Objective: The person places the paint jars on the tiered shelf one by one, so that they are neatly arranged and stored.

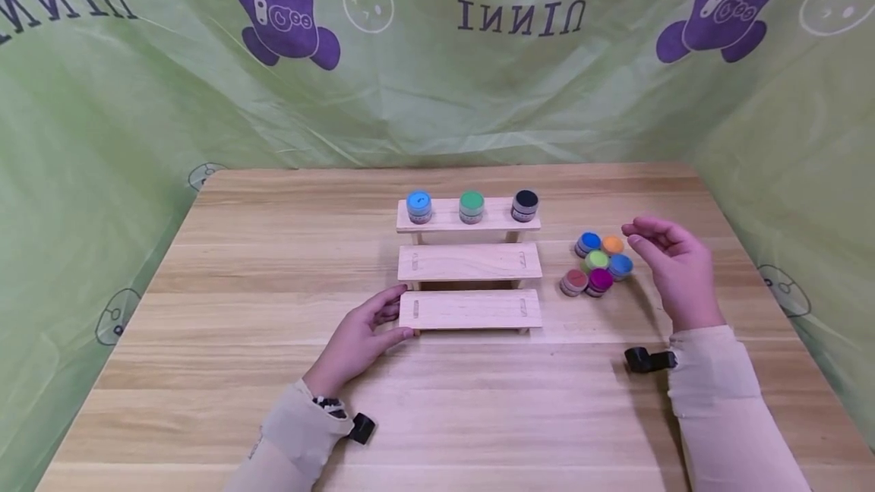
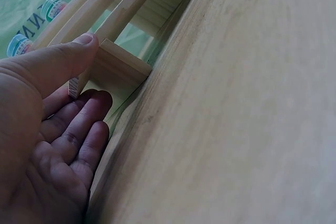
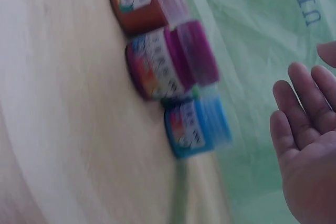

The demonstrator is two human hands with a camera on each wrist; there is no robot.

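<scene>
A three-step wooden rack [image 1: 470, 310] stands mid-table, with a light blue jar [image 1: 419, 207], a green jar [image 1: 472, 207] and a black-lidded jar [image 1: 525, 206] on its top step. My left hand [image 1: 362, 336] grips the left end of the lowest step; in the left wrist view the left hand [image 2: 58, 124] has its thumb on the board's edge and fingers beneath. My right hand [image 1: 677, 272] hovers empty beside the orange jar [image 1: 613, 246], fingers relaxed. In the right wrist view the right hand [image 3: 310, 140] is apart from the purple jar [image 3: 173, 61].
Right of the rack, several jars stand clustered, among them a dark blue jar [image 1: 588, 244], a light green jar [image 1: 597, 262], a blue jar [image 1: 620, 266] and a brown-red jar [image 1: 573, 282]. A green printed curtain [image 1: 410, 112] surrounds the table's back and sides.
</scene>
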